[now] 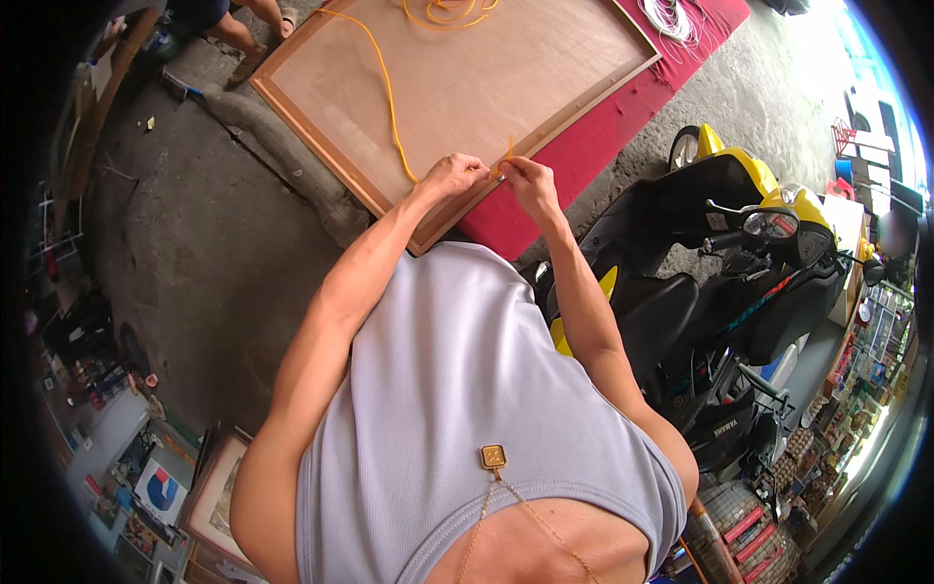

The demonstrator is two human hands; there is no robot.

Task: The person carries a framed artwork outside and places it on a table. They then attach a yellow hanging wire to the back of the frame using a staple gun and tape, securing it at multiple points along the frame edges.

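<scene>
A wooden frame with a flat tan backing board (467,92) lies on a table covered in red cloth (574,161). Over its near edge my two hands meet, fingers pinched close together. Yellow cord (391,92) runs down the board from the far side and passes under my left hand (455,176). My right hand (531,183) pinches the cord, whose short end stands up between the fingers. Something small and shiny, perhaps a metal ring, shows at my right fingertips. What exactly the left fingertips grip is partly hidden, but the cord leads into them.
More yellow cord (448,12) lies looped at the board's far end, and a white coil (671,21) rests on the red cloth. A yellow and black motorbike (739,229) stands close on my right. Another person's legs (233,37) show at the far left.
</scene>
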